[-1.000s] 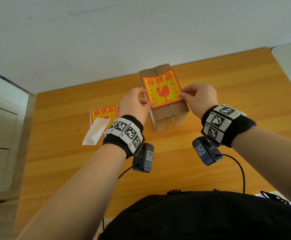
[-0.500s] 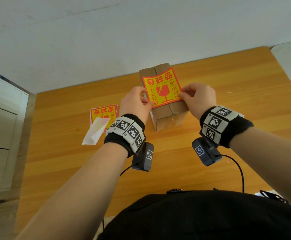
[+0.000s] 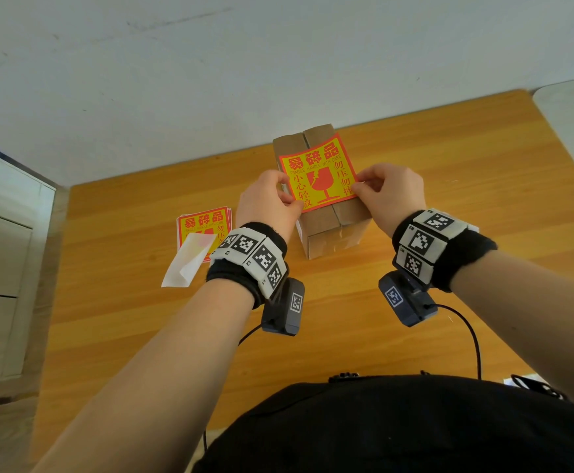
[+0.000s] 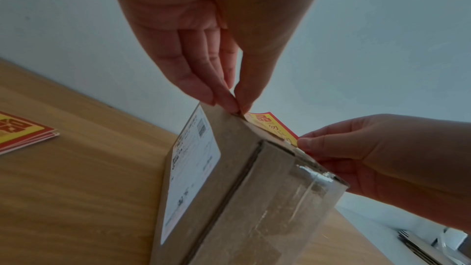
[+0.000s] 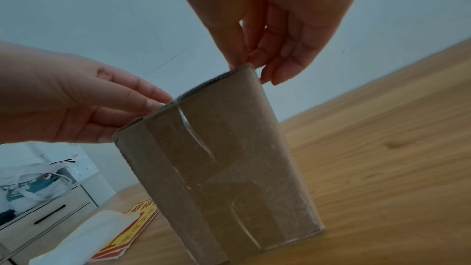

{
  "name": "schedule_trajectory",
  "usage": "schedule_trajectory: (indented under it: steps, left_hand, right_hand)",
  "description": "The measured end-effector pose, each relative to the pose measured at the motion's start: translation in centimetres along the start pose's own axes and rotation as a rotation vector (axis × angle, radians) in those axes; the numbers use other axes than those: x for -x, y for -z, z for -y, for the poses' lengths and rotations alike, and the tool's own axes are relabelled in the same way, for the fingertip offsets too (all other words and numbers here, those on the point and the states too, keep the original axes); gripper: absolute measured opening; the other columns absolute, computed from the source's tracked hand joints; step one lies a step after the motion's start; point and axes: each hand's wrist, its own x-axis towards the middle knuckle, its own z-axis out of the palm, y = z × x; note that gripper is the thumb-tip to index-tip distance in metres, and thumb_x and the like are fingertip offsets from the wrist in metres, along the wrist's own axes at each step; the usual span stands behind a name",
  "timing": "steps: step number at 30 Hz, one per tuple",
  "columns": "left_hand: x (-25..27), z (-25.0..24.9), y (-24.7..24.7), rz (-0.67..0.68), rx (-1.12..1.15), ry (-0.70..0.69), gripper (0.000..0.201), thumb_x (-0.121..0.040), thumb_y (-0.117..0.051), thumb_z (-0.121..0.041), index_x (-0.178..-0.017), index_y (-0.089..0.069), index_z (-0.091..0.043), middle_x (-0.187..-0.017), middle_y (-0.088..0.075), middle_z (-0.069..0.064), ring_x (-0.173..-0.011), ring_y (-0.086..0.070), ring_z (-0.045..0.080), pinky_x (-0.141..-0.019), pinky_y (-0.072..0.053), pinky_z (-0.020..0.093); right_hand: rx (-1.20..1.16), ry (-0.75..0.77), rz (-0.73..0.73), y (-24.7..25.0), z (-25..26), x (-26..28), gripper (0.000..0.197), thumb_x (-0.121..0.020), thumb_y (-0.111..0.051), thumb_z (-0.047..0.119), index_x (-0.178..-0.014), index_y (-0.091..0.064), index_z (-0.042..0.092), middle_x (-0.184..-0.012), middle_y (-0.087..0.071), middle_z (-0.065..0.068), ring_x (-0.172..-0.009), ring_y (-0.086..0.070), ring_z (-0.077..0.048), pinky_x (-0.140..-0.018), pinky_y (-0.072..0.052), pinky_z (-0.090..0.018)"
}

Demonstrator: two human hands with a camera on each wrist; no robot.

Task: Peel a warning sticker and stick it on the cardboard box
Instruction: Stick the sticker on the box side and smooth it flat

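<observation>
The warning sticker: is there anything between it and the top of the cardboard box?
Nothing visible. The warning sticker is held over the cardboard box top, pinched by the left hand and right hand at opposite edges; the top is otherwise bare.

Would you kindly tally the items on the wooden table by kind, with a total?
Brown cardboard box: 1
Red-and-yellow warning sticker held over the box: 1
Stack of red-and-yellow warning stickers: 1
White peeled backing sheet: 1
Total: 4
</observation>
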Motion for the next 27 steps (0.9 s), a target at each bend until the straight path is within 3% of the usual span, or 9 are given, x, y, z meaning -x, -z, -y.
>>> schedule_trajectory:
  steps: [4, 8, 17, 19, 21, 24, 27]
  left_hand:
    - [-0.1, 0.0, 0.0, 0.006, -0.01, 0.007, 0.039, -0.083, -0.067, -0.026, -0.119, -0.056, -0.018, -0.084, -0.063, -0.01, -0.084, -0.064, 0.01, -0.08, -0.049, 0.025]
    - [-0.2, 0.3, 0.1, 0.023, -0.025, 0.033, 0.042, -0.083, -0.066, -0.035, -0.121, -0.055, -0.019, -0.084, -0.064, -0.009, -0.082, -0.056, 0.007, -0.077, -0.043, 0.024]
    - [-0.2, 1.3, -0.1, 0.028, -0.039, 0.084, 0.048, -0.082, -0.063, -0.045, -0.121, -0.054, -0.018, -0.096, -0.069, -0.004, -0.085, -0.058, 0.01, -0.073, -0.043, 0.024]
    - [-0.2, 1.3, -0.2, 0.031, -0.062, 0.059, 0.051, -0.083, -0.063, -0.045, -0.125, -0.052, -0.019, -0.106, -0.064, -0.002, -0.096, -0.061, 0.014, -0.081, -0.048, 0.028]
    - [-0.2, 1.2, -0.3, 0.002, -0.142, -0.021, 0.053, -0.084, -0.061, -0.042, -0.13, -0.049, -0.018, -0.125, -0.056, 0.003, -0.114, -0.056, 0.019, -0.094, -0.046, 0.032]
    - [-0.3, 0.7, -0.6, -0.026, -0.342, -0.23, 0.053, -0.093, -0.049, -0.037, -0.141, -0.039, -0.017, -0.148, -0.039, 0.003, -0.138, -0.034, 0.019, -0.113, -0.029, 0.034]
    - [-0.8, 0.1, -0.9, 0.08, -0.509, -0.295, 0.053, -0.098, -0.032, -0.04, -0.148, -0.025, -0.023, -0.158, -0.021, -0.003, -0.148, -0.012, 0.018, -0.119, -0.013, 0.043]
  right_hand:
    - [0.008, 0.005, 0.001, 0.0, 0.0, 0.0, 0.023, -0.087, -0.061, 0.023, -0.106, -0.069, 0.012, -0.085, -0.061, 0.0, -0.081, -0.053, -0.01, -0.06, -0.038, -0.014]
    - [0.011, -0.009, -0.01, 0.0, -0.2, -0.1, 0.022, -0.087, -0.061, 0.023, -0.105, -0.069, 0.013, -0.084, -0.059, 0.002, -0.081, -0.053, -0.01, -0.07, -0.04, -0.021]
    - [0.007, -0.013, -0.016, -0.1, -0.1, -0.1, 0.021, -0.086, -0.061, 0.022, -0.102, -0.069, 0.013, -0.082, -0.06, 0.002, -0.08, -0.053, -0.011, -0.071, -0.04, -0.021]
    - [0.007, -0.015, -0.018, -0.1, -0.2, -0.1, 0.021, -0.086, -0.061, 0.023, -0.103, -0.069, 0.013, -0.083, -0.06, 0.002, -0.081, -0.053, -0.011, -0.071, -0.041, -0.022]
    - [0.01, -0.017, -0.019, 0.0, -0.2, -0.1, 0.021, -0.087, -0.061, 0.023, -0.103, -0.069, 0.013, -0.083, -0.059, 0.002, -0.08, -0.053, -0.011, -0.07, -0.04, -0.023]
    - [0.009, -0.016, -0.01, 0.0, -0.2, -0.1, 0.022, -0.087, -0.061, 0.023, -0.104, -0.068, 0.013, -0.084, -0.059, 0.003, -0.081, -0.053, -0.011, -0.07, -0.04, -0.023]
    - [0.005, -0.023, -0.009, 0.0, -0.2, -0.2, 0.022, -0.087, -0.061, 0.024, -0.105, -0.068, 0.013, -0.084, -0.059, 0.002, -0.081, -0.053, -0.011, -0.07, -0.04, -0.022]
